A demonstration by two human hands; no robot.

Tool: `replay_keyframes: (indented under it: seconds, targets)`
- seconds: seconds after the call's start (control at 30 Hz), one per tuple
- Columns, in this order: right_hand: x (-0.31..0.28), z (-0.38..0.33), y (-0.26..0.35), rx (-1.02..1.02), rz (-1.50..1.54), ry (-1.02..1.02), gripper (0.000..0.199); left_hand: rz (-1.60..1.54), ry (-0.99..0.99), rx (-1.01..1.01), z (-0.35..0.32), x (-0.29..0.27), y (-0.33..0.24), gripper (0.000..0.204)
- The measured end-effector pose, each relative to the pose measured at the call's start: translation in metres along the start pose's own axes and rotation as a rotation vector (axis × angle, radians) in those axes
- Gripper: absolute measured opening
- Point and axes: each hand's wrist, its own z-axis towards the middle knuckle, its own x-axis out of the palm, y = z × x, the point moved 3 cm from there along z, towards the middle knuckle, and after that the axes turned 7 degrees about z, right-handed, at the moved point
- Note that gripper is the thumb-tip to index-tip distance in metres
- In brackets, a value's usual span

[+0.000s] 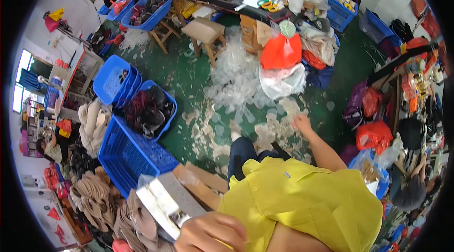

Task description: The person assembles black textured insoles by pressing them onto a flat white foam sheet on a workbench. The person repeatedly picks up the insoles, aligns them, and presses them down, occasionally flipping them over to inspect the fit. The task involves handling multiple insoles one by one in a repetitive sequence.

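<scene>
Low in the picture is my left hand [210, 233], its fingers bent and smeared by motion. It overlaps the near end of a white box-like object [163, 202]; whether it touches that or holds anything cannot be made out. My right hand [301, 122] hangs out to the right over the worn green floor [189, 91]. Its fingers are curled into a loose fist with nothing showing in them. Brown cardboard [196, 185] lies beside the white object, left of my yellow shirt [293, 190].
Blue crates [127, 157] stand at the left, one holding dark pieces [149, 110]. Clear plastic scraps [236, 72] cover the floor ahead, near a stool [204, 32] and red and white bags [282, 53]. A cluttered worktable [227, 1] stands beyond. People sit along both sides.
</scene>
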Motion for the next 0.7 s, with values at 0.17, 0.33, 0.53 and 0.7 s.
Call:
replay_keyframes:
  seconds: [0.17,0.33,0.53,0.7]
  targets:
    - [0.018,0.265,0.172,-0.186,0.157,-0.070,0.022,0.473,-1.004,-0.328,-0.092,-0.188,0.133,0.023]
    - [0.067,0.413,0.227,-0.288,-0.162,0.058,0.016,0.359,-1.362,-1.334,-0.279,-0.328,0.261,0.021]
    - [0.051,0.581,0.270,-0.328,-0.140,0.013,0.020,0.367,-0.783,-1.990,-0.414,-0.386,0.361,0.022]
    - [0.062,0.712,0.270,-0.259,-0.043,-0.015,0.017,0.434,-0.789,-1.979,-0.371,-0.524,0.454,0.022]
